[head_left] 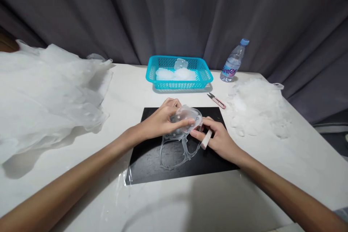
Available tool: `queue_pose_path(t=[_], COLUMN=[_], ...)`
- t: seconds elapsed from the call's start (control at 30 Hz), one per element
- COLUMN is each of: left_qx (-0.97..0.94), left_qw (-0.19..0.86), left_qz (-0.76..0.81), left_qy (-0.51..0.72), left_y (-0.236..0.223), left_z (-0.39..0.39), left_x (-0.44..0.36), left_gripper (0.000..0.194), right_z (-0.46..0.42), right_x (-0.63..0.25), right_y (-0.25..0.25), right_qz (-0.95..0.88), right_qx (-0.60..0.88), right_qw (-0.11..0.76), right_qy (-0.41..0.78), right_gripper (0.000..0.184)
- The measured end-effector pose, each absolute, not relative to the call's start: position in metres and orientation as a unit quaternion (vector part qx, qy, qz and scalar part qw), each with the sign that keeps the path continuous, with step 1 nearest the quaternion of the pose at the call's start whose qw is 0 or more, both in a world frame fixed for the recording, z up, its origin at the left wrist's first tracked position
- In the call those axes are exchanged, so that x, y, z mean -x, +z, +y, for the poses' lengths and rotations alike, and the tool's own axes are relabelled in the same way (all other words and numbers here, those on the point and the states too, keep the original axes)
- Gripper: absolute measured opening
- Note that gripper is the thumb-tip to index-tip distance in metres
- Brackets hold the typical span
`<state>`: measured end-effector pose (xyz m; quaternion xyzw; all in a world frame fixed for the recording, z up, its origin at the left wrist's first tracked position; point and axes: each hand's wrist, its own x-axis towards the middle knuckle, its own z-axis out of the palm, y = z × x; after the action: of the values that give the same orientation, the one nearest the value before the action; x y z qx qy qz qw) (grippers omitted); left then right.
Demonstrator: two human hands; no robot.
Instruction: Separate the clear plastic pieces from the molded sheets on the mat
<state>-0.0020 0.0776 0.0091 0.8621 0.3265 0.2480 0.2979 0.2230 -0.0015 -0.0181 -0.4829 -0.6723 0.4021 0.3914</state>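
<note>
Head view — forearms (100, 164) angled inward; left hand (163, 117) pinching translucent piece (187, 113), right hand (219, 138) curled round pale handle (207, 140).

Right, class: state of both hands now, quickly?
Left hand: closed, holding the translucent plastic piece.
Right hand: closed around a pale handle; whether it also grips that piece cannot be told.

Here both the left forearm (92, 166) and right forearm (282, 188) are seen bare, slim and tapered toward the wrists; the fingers (182, 125) are bare too. Blue-grey cloth (342, 213) is glimpsed far right, whether worn is unclear.
</note>
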Motion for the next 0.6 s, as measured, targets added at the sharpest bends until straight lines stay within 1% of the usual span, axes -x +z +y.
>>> queue_pose_path(t=[0.1,0.23,0.33,0.47,0.53,0.6], left_qx=[-0.87,-0.857,-0.857,-0.875,-0.868,-0.848], left_qw=[0.269,0.281,0.304,0.279,0.298,0.349], left_qz=[0.315,0.327,0.317,0.29,0.295,0.307], left_qy=[0.269,0.282,0.269,0.271,0.267,0.255], left_y=[0.005,0.0013,0.0017,0.0041,0.0054,0.0068], left_z=[0.0744,0.0746,0.0765,0.0798,0.0799,0.0781], left_x=[0.0011,0.0009,0.0017,0.0037,0.0034,0.0014], left_gripper=[0.038,0.04,0.037,0.03,0.031,0.032], right_z=[-0.0026,-0.0014,0.0009,0.0028,0.0028,0.0023], right_x=[-0.222,-0.2247,-0.2285,-0.2307,-0.2301,-0.2288], right_y=[-0.0185,-0.019,-0.0189,-0.0197,-0.0202,-0.0208], right_qz=[-0.675,-0.673,-0.698,-0.728,-0.729,-0.732], right_qx=[0.474,0.478,0.474,0.476,0.492,0.505], right_qw=[0.387,0.384,0.376,0.368,0.36,0.355], right_qy=[0.413,0.413,0.383,0.328,0.311,0.287], right_gripper=[0.023,0.022,0.022,0.022,0.019,0.019])
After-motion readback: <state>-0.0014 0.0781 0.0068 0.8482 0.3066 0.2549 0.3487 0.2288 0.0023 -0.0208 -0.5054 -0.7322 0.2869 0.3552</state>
